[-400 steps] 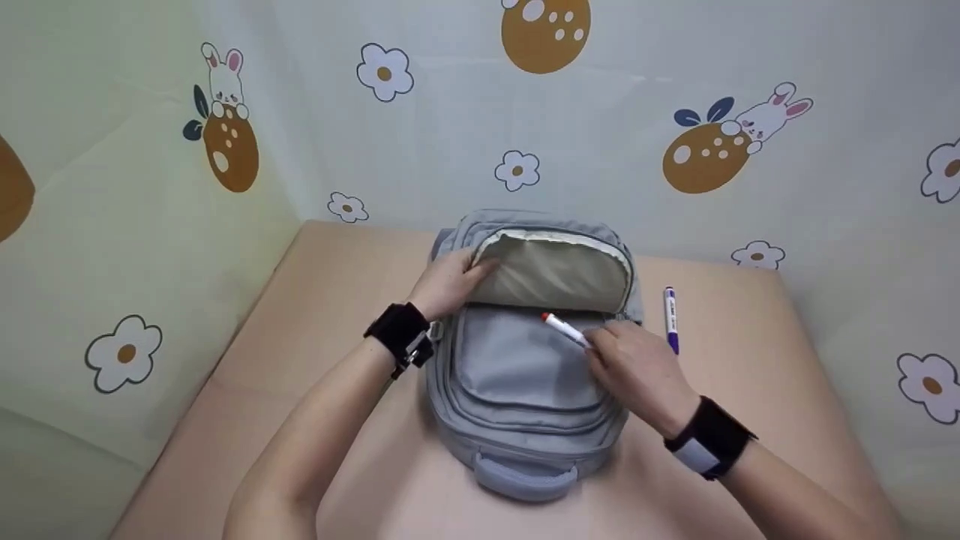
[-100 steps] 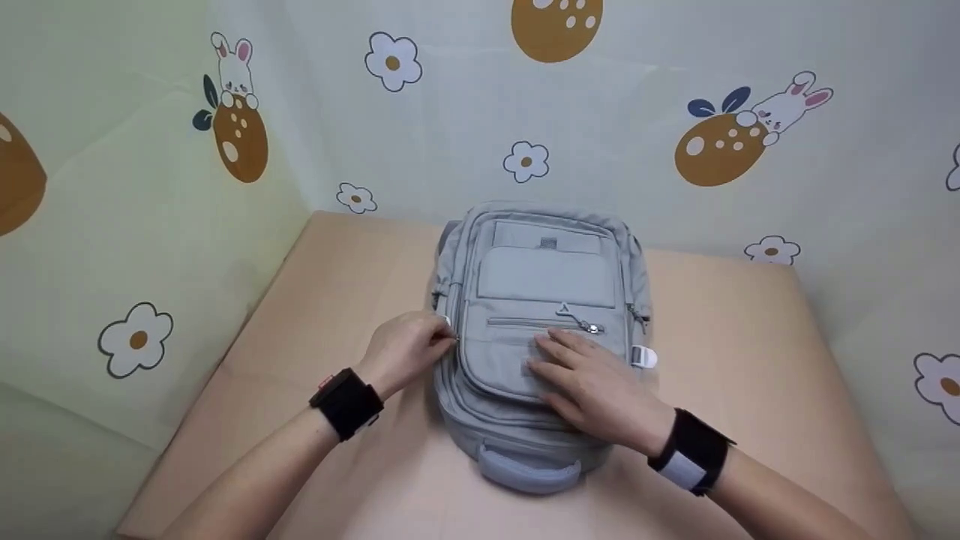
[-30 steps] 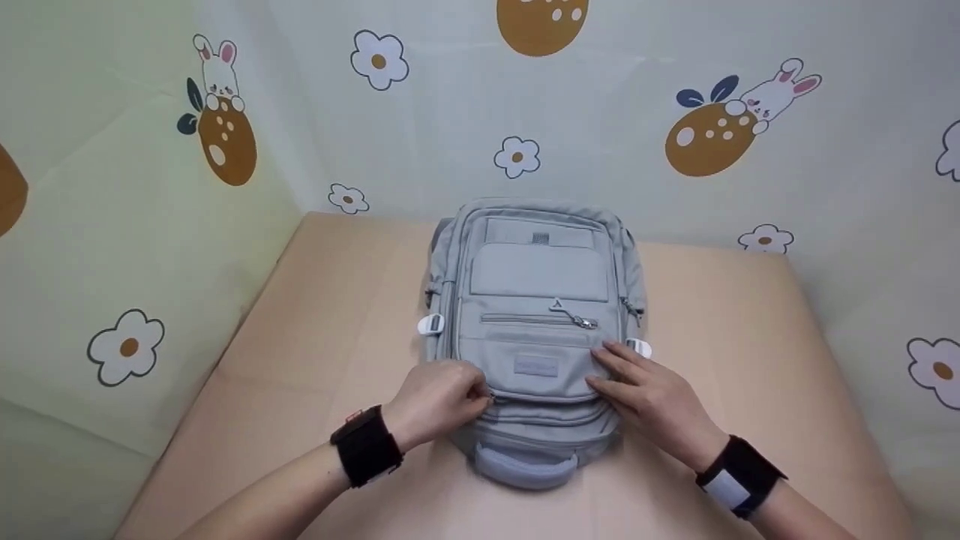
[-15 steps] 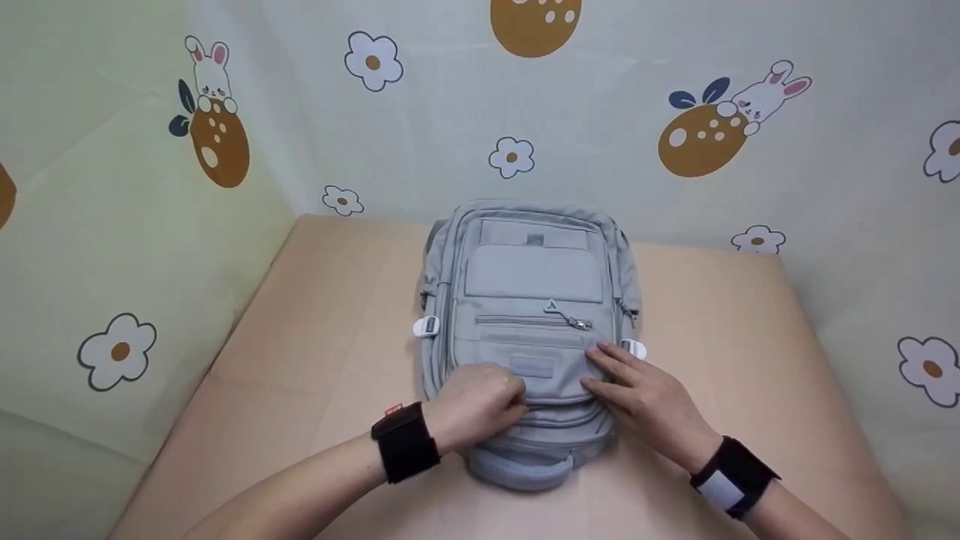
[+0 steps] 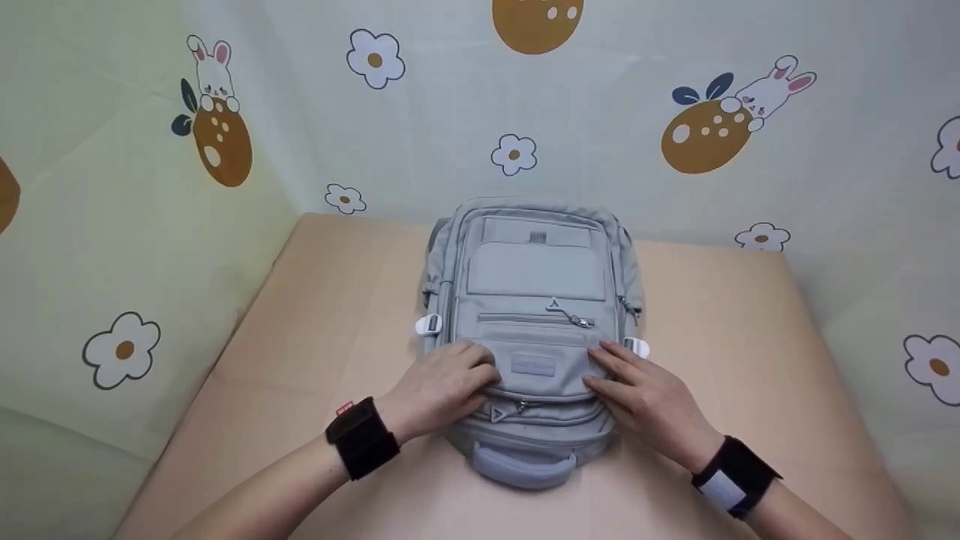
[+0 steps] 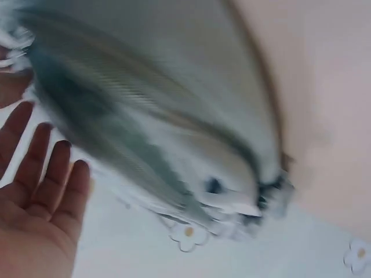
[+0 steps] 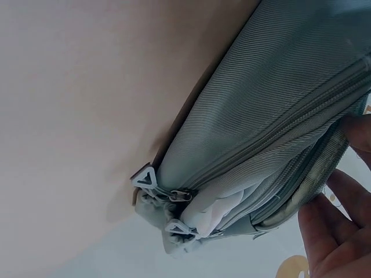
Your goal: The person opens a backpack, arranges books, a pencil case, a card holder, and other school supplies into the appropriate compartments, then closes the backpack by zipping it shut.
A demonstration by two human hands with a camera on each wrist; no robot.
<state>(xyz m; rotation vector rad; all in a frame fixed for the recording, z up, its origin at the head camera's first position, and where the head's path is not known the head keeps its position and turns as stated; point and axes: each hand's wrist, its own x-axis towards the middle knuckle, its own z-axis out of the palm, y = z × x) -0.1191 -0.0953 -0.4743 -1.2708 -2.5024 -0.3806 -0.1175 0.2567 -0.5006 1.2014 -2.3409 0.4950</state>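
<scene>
Your two bare forearms, no sleeves. Left hand: black wrist strap w/ a small red tab at its edge. Right hand: black wrist strap w/ a white-grey panel, possibly a label; too small to read. No rings or gloves visible in head view.

Backpack: grey woven cloth, matt, finely ribbed. Zip pulls: smooth pale plastic. Counter: matt, smooth beige surface.

Pale grey backpack, white side buckles, peach tabletop, black wristbands, backdrop printed with flowers, bunnies, brown eggs.
</scene>
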